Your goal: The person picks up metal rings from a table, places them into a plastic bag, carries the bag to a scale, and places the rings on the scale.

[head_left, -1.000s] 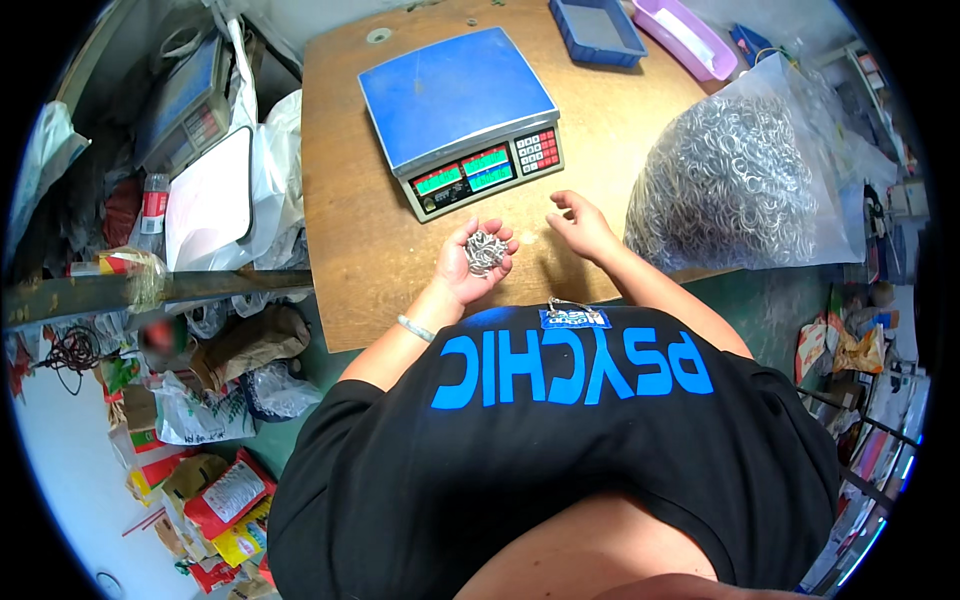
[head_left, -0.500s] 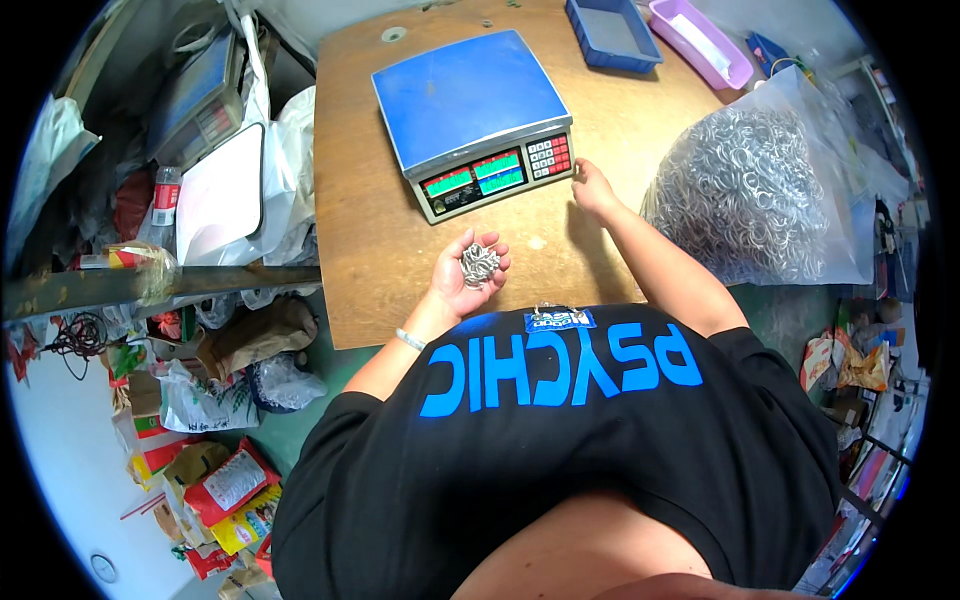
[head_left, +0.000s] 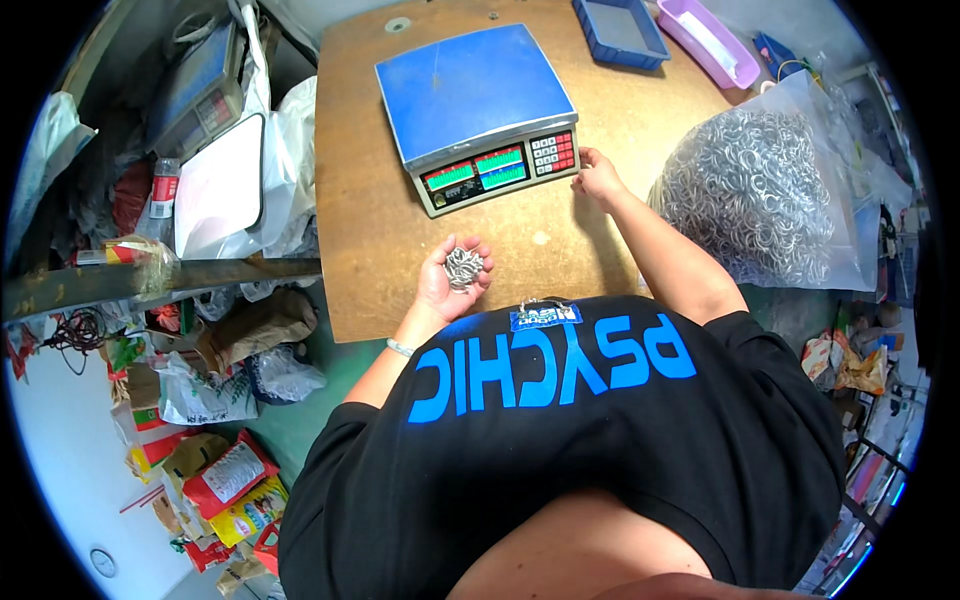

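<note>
Fingers of the left hand curl up loosely in the head view, palm skyward, cupping a heap of metal rings. That heap sits within the palm, its nearest fingertips at three o'clock. At two o'clock from it, the right hand has its fingers bent narrow beside the front corner of the counting scale; whether they touch it or pinch anything, I cannot tell.

Silvery and jumbled, the metal rings overlap in a small, rounded mound that catches the light. Twelve o'clock from them stands the scale, with a flat blue platform, pale casing and lit green displays. Smooth brown wood makes up the table. At three o'clock from the right hand, a translucent plastic bag bulges with shiny loops.
</note>
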The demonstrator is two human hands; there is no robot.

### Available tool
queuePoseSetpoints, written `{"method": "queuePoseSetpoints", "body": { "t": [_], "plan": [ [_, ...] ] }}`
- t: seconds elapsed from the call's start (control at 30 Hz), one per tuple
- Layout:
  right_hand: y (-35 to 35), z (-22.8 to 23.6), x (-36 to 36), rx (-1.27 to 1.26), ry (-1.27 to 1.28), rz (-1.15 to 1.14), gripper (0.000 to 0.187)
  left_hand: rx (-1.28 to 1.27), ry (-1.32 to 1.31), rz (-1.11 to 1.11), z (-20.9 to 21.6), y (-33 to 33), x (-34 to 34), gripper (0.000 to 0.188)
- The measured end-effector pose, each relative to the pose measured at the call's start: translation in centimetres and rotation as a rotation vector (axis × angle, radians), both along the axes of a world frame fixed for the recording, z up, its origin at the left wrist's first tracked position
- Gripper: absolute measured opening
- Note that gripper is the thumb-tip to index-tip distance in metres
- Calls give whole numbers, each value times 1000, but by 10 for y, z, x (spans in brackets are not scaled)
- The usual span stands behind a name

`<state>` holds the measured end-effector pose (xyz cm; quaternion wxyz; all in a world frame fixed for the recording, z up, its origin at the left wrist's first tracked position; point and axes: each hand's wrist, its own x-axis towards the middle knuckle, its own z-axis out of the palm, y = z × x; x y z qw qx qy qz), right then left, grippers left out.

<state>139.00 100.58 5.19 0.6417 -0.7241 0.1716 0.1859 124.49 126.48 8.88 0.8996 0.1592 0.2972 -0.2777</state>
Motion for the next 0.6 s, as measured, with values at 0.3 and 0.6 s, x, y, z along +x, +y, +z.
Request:
{"method": "queuePoseSetpoints", "body": {
  "t": [0.3, 0.6],
  "plan": [
    [-2, -11, -5, -26, -55, 29, 38, -1, 20, 1, -1, -2, 2, 31],
    [-6, -26, 7, -138, -76, 33, 28, 23, 24, -16, 2, -2, 0, 32]
  ]
}}
